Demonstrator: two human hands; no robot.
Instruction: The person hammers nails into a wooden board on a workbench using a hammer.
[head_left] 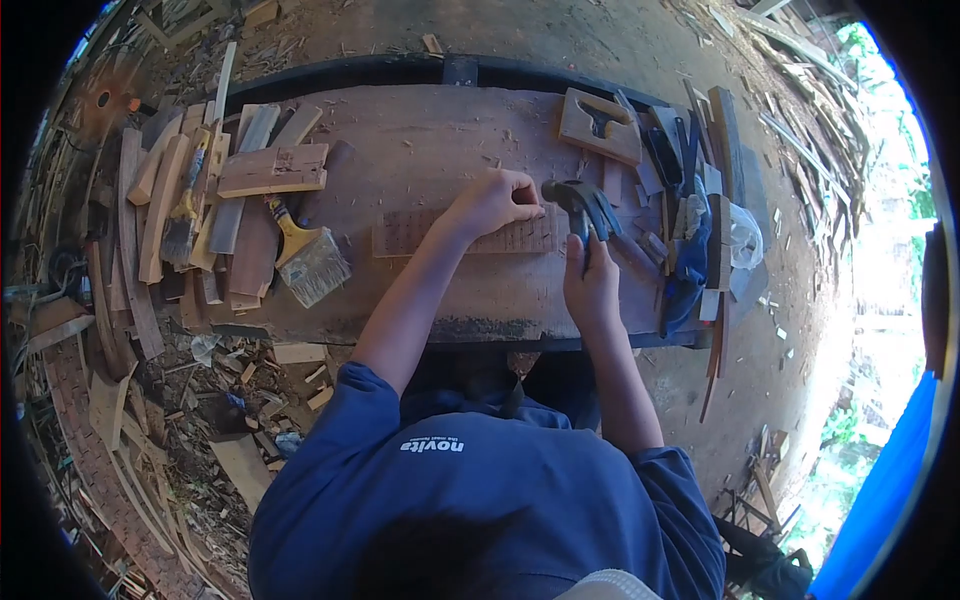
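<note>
A flat wooden board (392,236) lies lengthwise on the workbench, with rows of small dark marks along its top. My left hand (496,206) is over the right part of this board, thumb and fingertips pinched together near its end. Whatever sits in that pinch is too small to make out. In my right hand (594,282) is a claw hammer (598,212), gripped by its handle. The hammer's head is just right of my left fingertips, at the board's right end.
Wood offcuts (272,170) and two paintbrushes (314,266) crowd the bench's left side. At the right are a wooden-handled saw (600,124), more strips, a blue cloth (690,275) and a plastic bag (744,238). Scraps litter the ground around the workbench (400,120).
</note>
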